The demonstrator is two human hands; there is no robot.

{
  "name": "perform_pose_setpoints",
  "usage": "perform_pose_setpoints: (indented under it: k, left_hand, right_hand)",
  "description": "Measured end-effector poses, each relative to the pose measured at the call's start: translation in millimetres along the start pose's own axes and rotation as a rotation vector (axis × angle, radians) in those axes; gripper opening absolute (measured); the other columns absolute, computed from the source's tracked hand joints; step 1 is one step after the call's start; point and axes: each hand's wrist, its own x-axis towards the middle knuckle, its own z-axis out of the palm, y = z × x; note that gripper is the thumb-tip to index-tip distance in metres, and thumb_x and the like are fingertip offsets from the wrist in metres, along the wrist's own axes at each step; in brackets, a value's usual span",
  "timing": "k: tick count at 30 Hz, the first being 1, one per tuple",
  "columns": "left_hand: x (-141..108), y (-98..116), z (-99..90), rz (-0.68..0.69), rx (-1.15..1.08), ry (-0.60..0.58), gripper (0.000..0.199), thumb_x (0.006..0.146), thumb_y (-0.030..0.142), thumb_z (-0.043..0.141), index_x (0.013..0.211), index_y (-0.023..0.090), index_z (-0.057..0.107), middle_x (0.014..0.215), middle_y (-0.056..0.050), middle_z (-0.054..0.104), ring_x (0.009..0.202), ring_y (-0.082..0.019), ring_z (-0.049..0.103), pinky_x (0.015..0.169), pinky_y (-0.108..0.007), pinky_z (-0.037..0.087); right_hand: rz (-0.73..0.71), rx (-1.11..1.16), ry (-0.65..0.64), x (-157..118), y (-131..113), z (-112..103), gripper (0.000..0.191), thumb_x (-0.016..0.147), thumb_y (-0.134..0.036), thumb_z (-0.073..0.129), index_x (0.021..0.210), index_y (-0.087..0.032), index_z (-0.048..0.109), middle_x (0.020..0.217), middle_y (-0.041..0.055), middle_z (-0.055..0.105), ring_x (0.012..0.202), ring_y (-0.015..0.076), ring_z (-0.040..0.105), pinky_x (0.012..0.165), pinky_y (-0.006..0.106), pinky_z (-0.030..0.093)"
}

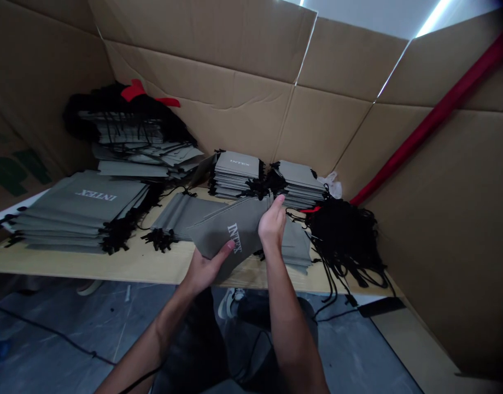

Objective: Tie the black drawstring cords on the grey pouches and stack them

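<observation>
Head view took in a run of grey fabric goods, placed by where they sat from the grey bundle [247, 221] above the middle of the pale surface [153, 268]. Far left of the bundle lay a broad stack [83, 205], printed INTEX, with dark cord ends crowding its right side; further back, also left of the bundle, rose a tall pile [132, 156] topped with black cords and red strips. Just left of the bundle, partly hidden by it, was a fanned batch [181, 213]. At the bundle's lower left, the left hand [204, 271] was clamped on it, thumb over the print, most fingers hidden beneath. The bundle seemed several flat layers thick, slightly parted along its upper edge. It looked light, soft and bendy, hard to damage, its layers apt to slide over one another; the plain body, away from the cords, seemed the surest hold, thumb above and fingers under. Behind the bundle stood a small stack [237, 164]. At the bundle's right end, the right hand [272, 224] stood upright against the edge; whether it gripped could not be told. Right of the bundle were a second small stack [298, 175], some flat pieces [296, 243] and a black cord heap [344, 235], whose loose strands could snag.
</observation>
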Motion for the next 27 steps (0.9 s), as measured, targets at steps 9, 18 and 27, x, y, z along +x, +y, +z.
perform_pose_setpoints:
  k: [9, 18, 27]
  left_hand:
    - [-15, 19, -27.4, 0.026, 0.052, -0.172, 0.069, 0.081, 0.076, 0.086, 0.118, 0.018, 0.084, 0.114, -0.016, 0.087, 0.102, -0.038, 0.084, 0.088, -0.048, 0.072]
    - [49, 69, -30.9, 0.342, 0.373, 0.073, 0.058, 0.095, 0.061, 0.075, 0.132, 0.016, 0.07, 0.141, -0.02, 0.074, 0.14, -0.039, 0.064, 0.127, -0.056, 0.045]
    - [65, 57, 16.6, 0.395, 0.972, 0.037, 0.07, 0.115, 0.055, 0.031, 0.077, 0.018, 0.076, 0.079, -0.02, 0.076, 0.074, -0.032, 0.071, 0.076, -0.042, 0.05]
  right_hand:
    - [0.039, -0.085, -0.003, 2, -24, -5, 0.075, 0.121, -0.046, 0.018, 0.086, -0.016, 0.077, 0.092, 0.028, 0.077, 0.107, 0.0379, 0.076, 0.095, 0.046, 0.052]
    - [-0.27, -0.162, -0.273, -18, -46, -6, 0.062, 0.119, -0.042, 0.035, 0.076, -0.023, 0.076, 0.071, 0.0154, 0.067, 0.087, 0.0319, 0.071, 0.093, 0.045, 0.055]
    - [-0.332, -0.372, -0.44, -35, -57, -12, 0.05, 0.118, -0.035, 0.039, 0.094, -0.019, 0.08, 0.097, 0.0201, 0.079, 0.093, 0.032, 0.071, 0.093, 0.043, 0.052]
